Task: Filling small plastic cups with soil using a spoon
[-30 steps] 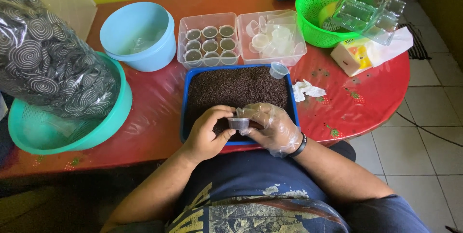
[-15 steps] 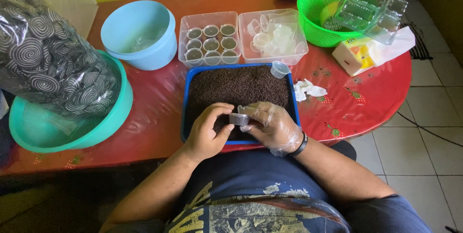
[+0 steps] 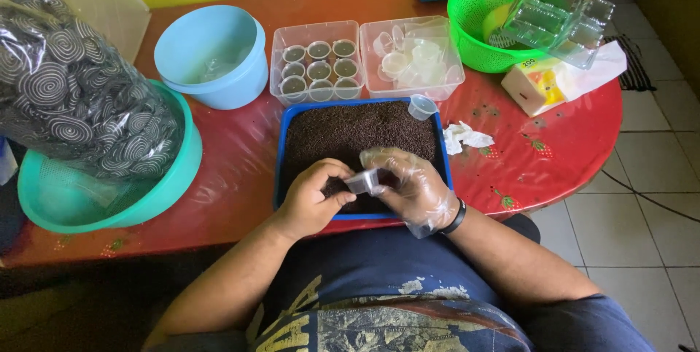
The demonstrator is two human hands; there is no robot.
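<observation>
A small clear plastic cup [image 3: 362, 181] sits between both hands, just above the near edge of a blue tray [image 3: 280, 149] filled with dark brown granules [image 3: 357, 130]. The left hand [image 3: 312, 199], bare, curls its fingers around the cup's left side; the right hand [image 3: 410, 186], in a loose clear plastic glove, pinches it from the right with thumb and fingers closed on it. A black band circles the right wrist.

At the tray's far right corner an empty clear cup [image 3: 421, 106] stands tilted against the rim. Just beyond the tray are two clear plastic boxes side by side: the left box [image 3: 316, 63] holds rows of filled cups, the right box [image 3: 410, 59] a heap of empty ones. A crumpled white tissue [image 3: 464, 135] lies just right of the tray. Farther right are a tissue pack [image 3: 541, 86] and a green basket [image 3: 481, 24] bearing clear lidded containers [image 3: 558, 20]. To the left stand a light blue bowl [image 3: 211, 57] and a teal basin [image 3: 157, 195] holding a big bag of dark spiral-patterned pieces [image 3: 73, 115].

The red tablecloth [image 3: 233, 170] lies bare between tray and basin, and on the rounded right side towards the table's edge. The tray's near rim is almost at the table's near edge, close to the person's lap.
</observation>
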